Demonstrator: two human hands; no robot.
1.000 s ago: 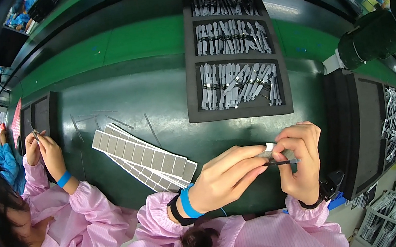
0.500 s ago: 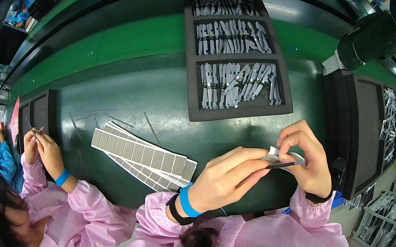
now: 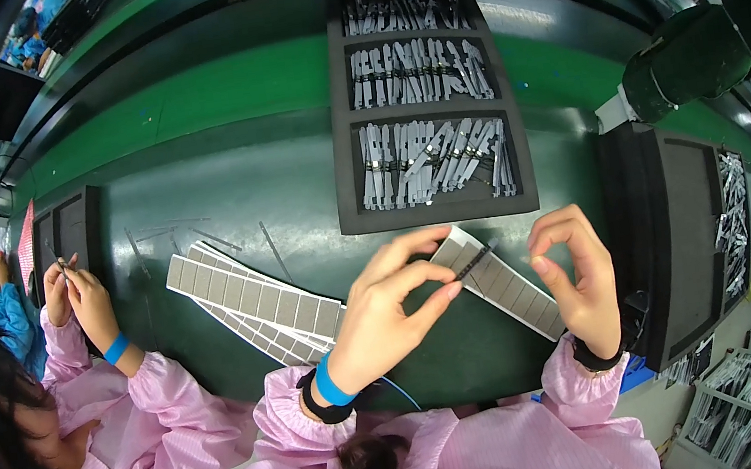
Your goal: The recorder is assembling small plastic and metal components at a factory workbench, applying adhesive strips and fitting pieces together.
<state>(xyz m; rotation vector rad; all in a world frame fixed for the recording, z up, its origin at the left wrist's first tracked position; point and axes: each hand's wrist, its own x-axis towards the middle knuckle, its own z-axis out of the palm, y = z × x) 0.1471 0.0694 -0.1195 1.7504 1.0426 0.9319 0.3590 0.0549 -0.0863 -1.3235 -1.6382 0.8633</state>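
My left hand (image 3: 393, 294) is closed on a white-backed sheet of grey rectangular pads (image 3: 513, 294), which slants down to the right from its fingers. Between the same hand's thumb and fingertips is a thin dark strip-shaped part (image 3: 477, 261), lying across the sheet's upper end. Just right of the sheet, my right hand (image 3: 582, 278) is raised with thumb and index finger pinched. Whatever is in that pinch, if anything, is too small to name. More pad sheets (image 3: 255, 293) lie overlapping on the green table to the left of my left hand.
A black foam tray (image 3: 439, 214) of thin grey parts stands ahead, divided into several compartments. Dark strips (image 3: 273, 248) lie loose at left. A co-worker's hands (image 3: 80, 297) hold a thin part at far left. Black trays (image 3: 680, 242) are stacked at right.
My hands have moved apart. The pad sheet now shows at length below my left fingers, and the dark strip has shifted left with that hand.
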